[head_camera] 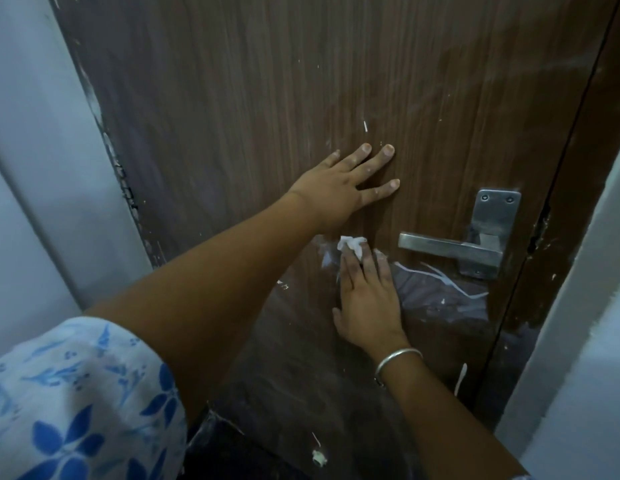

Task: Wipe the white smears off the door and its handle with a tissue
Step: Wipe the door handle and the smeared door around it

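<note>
Wiping hand: the right hand [367, 299], a bangle [398, 358] on its wrist, lies on the door [232, 116] with straight fingers, seemingly pressing the tissue [350, 244] under their tips rather than pinching it.
Tissue: crumpled and white, at the centre of the frame, against the door just left of the handle [447, 249].
Bracing hand: the left hand [346, 188] is open, fingers spread flat on the door above the tissue.
Handle: a steel lever, right of centre, touched by neither hand.
Smears: white streaks [443, 282] under the handle; a drip [460, 377] at lower right; a blob [318, 457] at the bottom.
</note>
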`<state>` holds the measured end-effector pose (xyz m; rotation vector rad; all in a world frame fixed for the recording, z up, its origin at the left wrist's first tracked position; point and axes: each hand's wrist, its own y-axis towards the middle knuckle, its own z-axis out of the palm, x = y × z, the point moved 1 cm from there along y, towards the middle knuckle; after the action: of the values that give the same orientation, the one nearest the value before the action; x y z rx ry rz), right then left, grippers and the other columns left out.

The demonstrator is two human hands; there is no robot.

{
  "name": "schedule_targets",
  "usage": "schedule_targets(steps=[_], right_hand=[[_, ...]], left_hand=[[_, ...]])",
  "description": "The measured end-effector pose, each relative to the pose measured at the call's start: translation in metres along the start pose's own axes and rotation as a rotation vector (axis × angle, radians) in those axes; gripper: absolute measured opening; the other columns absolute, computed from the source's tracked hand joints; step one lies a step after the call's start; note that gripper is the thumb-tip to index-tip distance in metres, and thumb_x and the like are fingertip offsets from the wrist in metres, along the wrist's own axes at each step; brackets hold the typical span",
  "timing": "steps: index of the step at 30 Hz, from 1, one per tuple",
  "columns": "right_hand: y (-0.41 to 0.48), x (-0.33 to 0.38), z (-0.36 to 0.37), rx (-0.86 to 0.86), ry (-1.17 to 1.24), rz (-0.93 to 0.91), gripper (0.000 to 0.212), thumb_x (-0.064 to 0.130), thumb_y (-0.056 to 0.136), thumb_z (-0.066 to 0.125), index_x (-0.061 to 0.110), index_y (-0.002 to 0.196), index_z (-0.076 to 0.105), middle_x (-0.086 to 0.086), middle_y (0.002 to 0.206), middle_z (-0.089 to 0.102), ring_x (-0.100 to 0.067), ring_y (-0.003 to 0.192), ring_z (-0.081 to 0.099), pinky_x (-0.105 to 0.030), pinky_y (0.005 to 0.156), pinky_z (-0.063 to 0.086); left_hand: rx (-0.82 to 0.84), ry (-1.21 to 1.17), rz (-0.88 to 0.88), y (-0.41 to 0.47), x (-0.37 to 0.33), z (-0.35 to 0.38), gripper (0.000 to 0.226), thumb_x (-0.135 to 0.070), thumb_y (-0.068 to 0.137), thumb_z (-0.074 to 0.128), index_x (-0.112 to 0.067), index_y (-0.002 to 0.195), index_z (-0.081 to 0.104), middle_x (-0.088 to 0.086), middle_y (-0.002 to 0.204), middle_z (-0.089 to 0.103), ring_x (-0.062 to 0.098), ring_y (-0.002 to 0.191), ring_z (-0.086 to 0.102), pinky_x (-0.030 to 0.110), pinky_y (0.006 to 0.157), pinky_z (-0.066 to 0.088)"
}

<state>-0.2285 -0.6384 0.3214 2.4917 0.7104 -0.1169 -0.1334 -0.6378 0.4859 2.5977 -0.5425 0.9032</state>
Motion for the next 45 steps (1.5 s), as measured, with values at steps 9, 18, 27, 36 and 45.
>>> schedule_targets(steps=[9, 18, 27, 36, 45], right_hand=[[0.017, 0.019, 0.003, -0.005, 0.044, 0.014, 0.091, 0.038, 0.071, 0.065, -0.003, 0.142, 0.026, -0.016, 0.152, 0.023, -0.037, 0.142, 0.006, -0.049, 0.112, -0.007], [0.016, 0.01, -0.004, -0.064, 0.034, 0.045, 0.093, 0.038, 0.071, 0.066, -0.001, 0.143, 0.021, -0.017, 0.154, 0.019, -0.038, 0.142, 0.008, -0.049, 0.112, -0.003], [0.019, 0.012, -0.005, -0.001, -0.016, -0.056, 0.084, 0.035, 0.077, 0.058, -0.002, 0.143, 0.021, -0.018, 0.155, 0.015, -0.037, 0.143, 0.0, -0.049, 0.109, -0.016], [0.023, 0.026, -0.007, 0.004, -0.052, -0.067, 0.076, 0.035, 0.081, 0.053, 0.001, 0.143, 0.027, -0.016, 0.153, 0.022, -0.034, 0.143, 0.005, -0.05, 0.11, -0.013], [0.042, 0.038, -0.005, 0.065, -0.147, -0.231, 0.066, 0.036, 0.091, 0.044, 0.004, 0.145, 0.021, -0.015, 0.155, 0.016, -0.033, 0.143, 0.002, -0.049, 0.109, -0.017]], left_hand=[[0.023, -0.019, -0.007, 0.002, -0.003, 0.001, 0.082, -0.013, 0.092, 0.047, -0.033, 0.146, -0.011, 0.008, 0.153, -0.028, 0.033, 0.143, -0.014, 0.052, 0.117, 0.009], [0.03, -0.067, 0.0, 0.001, -0.003, -0.005, 0.085, -0.006, 0.09, 0.049, -0.032, 0.146, -0.009, 0.007, 0.153, -0.027, 0.031, 0.144, -0.012, 0.048, 0.118, 0.007], [-0.058, -0.319, -0.053, -0.032, -0.009, 0.016, 0.081, 0.005, 0.085, 0.048, -0.02, 0.148, 0.004, 0.007, 0.158, -0.004, 0.021, 0.145, 0.006, 0.037, 0.117, 0.009], [0.04, -0.512, -0.092, -0.039, -0.015, 0.026, 0.08, 0.004, 0.085, 0.05, -0.017, 0.149, 0.006, 0.002, 0.158, -0.006, 0.019, 0.145, 0.006, 0.03, 0.112, 0.02], [0.025, -0.584, -0.125, -0.034, -0.015, 0.031, 0.083, 0.004, 0.084, 0.049, -0.017, 0.148, 0.0, 0.004, 0.158, -0.01, 0.02, 0.145, -0.001, 0.03, 0.114, 0.011]])
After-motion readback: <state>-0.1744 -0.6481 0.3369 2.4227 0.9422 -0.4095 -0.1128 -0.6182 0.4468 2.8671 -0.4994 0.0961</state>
